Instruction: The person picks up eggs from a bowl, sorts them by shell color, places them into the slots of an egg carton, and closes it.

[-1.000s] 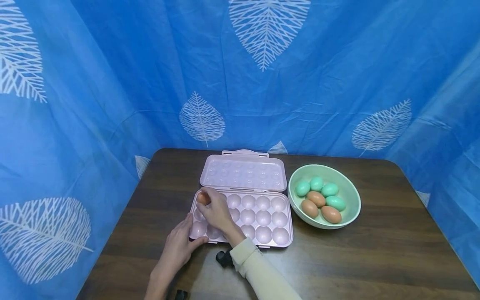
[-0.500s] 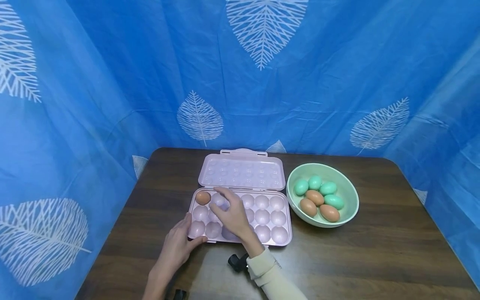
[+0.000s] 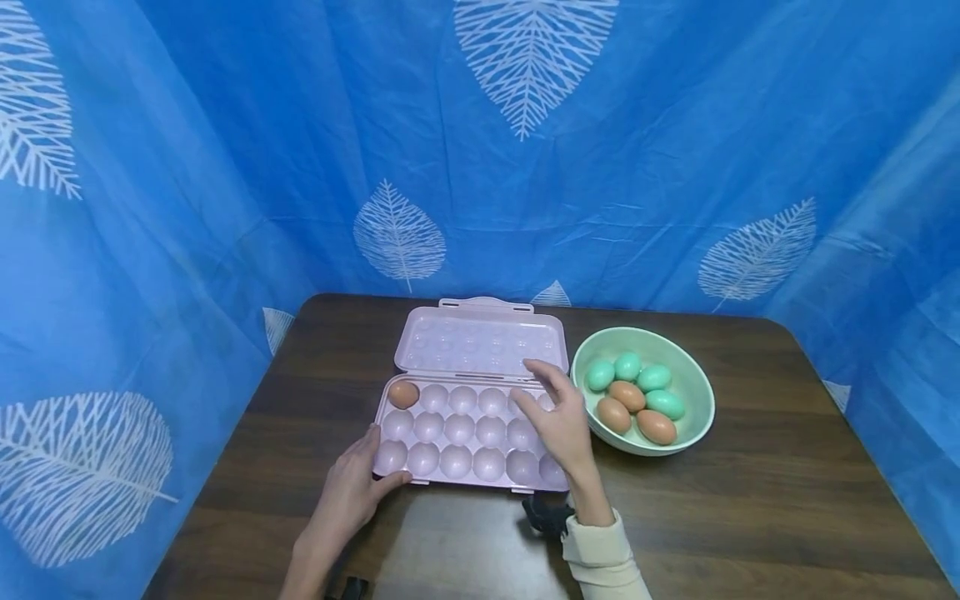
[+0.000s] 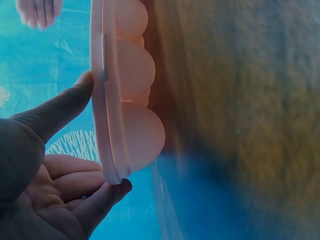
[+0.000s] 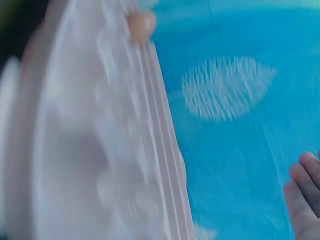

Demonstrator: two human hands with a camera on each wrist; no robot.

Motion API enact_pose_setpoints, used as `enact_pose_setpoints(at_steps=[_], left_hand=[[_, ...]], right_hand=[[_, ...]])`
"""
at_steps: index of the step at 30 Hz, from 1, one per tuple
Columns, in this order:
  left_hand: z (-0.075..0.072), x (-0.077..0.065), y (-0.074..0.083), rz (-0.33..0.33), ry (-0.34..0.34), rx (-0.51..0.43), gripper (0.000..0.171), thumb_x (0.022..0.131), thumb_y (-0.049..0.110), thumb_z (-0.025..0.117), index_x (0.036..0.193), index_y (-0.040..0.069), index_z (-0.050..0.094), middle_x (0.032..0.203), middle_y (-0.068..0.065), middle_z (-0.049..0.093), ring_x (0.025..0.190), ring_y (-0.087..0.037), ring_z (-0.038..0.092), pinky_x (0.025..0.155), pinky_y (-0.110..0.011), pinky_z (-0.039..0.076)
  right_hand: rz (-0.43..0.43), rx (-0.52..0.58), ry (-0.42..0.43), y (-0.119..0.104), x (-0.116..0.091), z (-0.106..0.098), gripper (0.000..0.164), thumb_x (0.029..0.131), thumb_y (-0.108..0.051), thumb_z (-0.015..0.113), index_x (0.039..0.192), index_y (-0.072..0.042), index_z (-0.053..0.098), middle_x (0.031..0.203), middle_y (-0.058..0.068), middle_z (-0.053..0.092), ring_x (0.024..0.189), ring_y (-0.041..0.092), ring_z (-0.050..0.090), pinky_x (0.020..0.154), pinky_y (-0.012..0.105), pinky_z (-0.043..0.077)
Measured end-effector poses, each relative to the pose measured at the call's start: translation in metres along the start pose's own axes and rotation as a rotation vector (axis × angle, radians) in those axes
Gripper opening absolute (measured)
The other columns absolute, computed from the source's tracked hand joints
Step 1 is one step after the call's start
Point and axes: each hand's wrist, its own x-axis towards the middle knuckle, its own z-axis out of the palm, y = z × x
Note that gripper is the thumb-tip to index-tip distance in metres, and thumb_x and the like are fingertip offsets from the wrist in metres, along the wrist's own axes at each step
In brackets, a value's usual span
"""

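A pink plastic egg tray [image 3: 468, 481] lies on the table with its lid [image 3: 480, 342] folded back. In its far left cup sits one brown egg [image 3: 403, 394], seen blurred in the right wrist view too. My left hand [image 3: 348, 487] grips the tray's near left corner, thumb along the front edge and fingers at the left side. My right hand [image 3: 562, 421] hovers over the tray's right end, thumb and fingers spread, holding nothing. It covers part of the right-hand cups. To its right stands a light green bowl [image 3: 699, 387].
Inside the bowl are several green eggs [image 3: 664, 405] and 3 brown eggs [image 3: 656, 427]. Dark wooden table [image 3: 750, 500] extends to the right and front. A blue curtain [image 3: 637, 167] with white leaf prints hangs behind it. A black wrist camera [image 3: 546, 515] sits below the right wrist.
My right hand has let go of the brown egg in the far left cup and moved right across the tray towards the bowl. The left hand stays at the corner.
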Motion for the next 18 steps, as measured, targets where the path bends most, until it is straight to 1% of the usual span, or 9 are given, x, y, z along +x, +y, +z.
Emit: enact_pose_setpoints(at_steps=[2, 4, 6, 8, 12, 15, 18], left_hand=[[-0.001, -0.001, 0.000, -0.001, 0.003, -0.003, 0.080, 0.074, 0.022, 0.087, 0.130, -0.021, 0.049, 0.128, -0.038, 0.053, 0.118, -0.048, 0.055, 0.096, -0.057, 0.044], [0.000, -0.001, 0.000, -0.005, 0.003, -0.008, 0.080, 0.074, 0.021, 0.087, 0.130, -0.021, 0.049, 0.128, -0.039, 0.053, 0.118, -0.048, 0.055, 0.097, -0.057, 0.044], [0.001, -0.002, 0.000, -0.014, -0.004, -0.008, 0.080, 0.074, 0.022, 0.087, 0.131, -0.021, 0.048, 0.129, -0.038, 0.053, 0.118, -0.048, 0.055, 0.097, -0.057, 0.044], [0.002, -0.002, 0.000, -0.021, -0.013, -0.008, 0.080, 0.075, 0.022, 0.086, 0.131, -0.021, 0.048, 0.130, -0.038, 0.053, 0.119, -0.048, 0.054, 0.098, -0.057, 0.044], [0.003, -0.002, 0.001, -0.025, -0.023, -0.010, 0.079, 0.076, 0.023, 0.085, 0.131, -0.020, 0.048, 0.131, -0.038, 0.051, 0.120, -0.047, 0.054, 0.099, -0.056, 0.043], [0.001, -0.002, 0.001, -0.022, -0.017, -0.007, 0.079, 0.076, 0.022, 0.085, 0.131, -0.021, 0.048, 0.131, -0.038, 0.052, 0.120, -0.048, 0.054, 0.099, -0.056, 0.043], [0.000, -0.001, 0.001, -0.022, -0.017, -0.002, 0.079, 0.076, 0.022, 0.086, 0.131, -0.021, 0.048, 0.131, -0.038, 0.052, 0.120, -0.048, 0.054, 0.098, -0.057, 0.043]], right_hand=[[0.047, -0.017, 0.019, 0.008, 0.001, -0.015, 0.041, 0.083, 0.011, 0.072, 0.122, 0.017, 0.058, 0.124, 0.031, 0.059, 0.123, 0.039, 0.052, 0.108, 0.027, 0.037], [0.077, -0.046, 0.040, 0.020, 0.001, -0.030, 0.042, 0.085, 0.007, 0.072, 0.123, 0.014, 0.059, 0.125, 0.028, 0.060, 0.124, 0.034, 0.053, 0.107, 0.024, 0.037], [0.103, -0.066, 0.063, 0.031, 0.001, -0.045, 0.042, 0.085, 0.005, 0.073, 0.125, 0.011, 0.059, 0.125, 0.027, 0.060, 0.124, 0.031, 0.053, 0.106, 0.024, 0.038], [0.123, -0.087, 0.094, 0.040, -0.001, -0.061, 0.042, 0.085, 0.003, 0.074, 0.125, 0.009, 0.060, 0.125, 0.026, 0.061, 0.122, 0.028, 0.055, 0.106, 0.025, 0.039], [0.176, -0.152, 0.142, 0.047, -0.007, -0.092, 0.041, 0.087, -0.002, 0.075, 0.125, 0.007, 0.062, 0.125, 0.024, 0.062, 0.121, 0.030, 0.057, 0.104, 0.031, 0.043], [0.192, -0.234, 0.121, 0.051, -0.010, -0.109, 0.044, 0.088, -0.008, 0.076, 0.127, 0.005, 0.061, 0.126, 0.023, 0.061, 0.122, 0.033, 0.057, 0.102, 0.032, 0.045], [0.189, -0.301, 0.070, 0.052, -0.010, -0.121, 0.047, 0.089, -0.012, 0.075, 0.128, 0.007, 0.059, 0.127, 0.024, 0.060, 0.121, 0.037, 0.057, 0.100, 0.030, 0.046]])
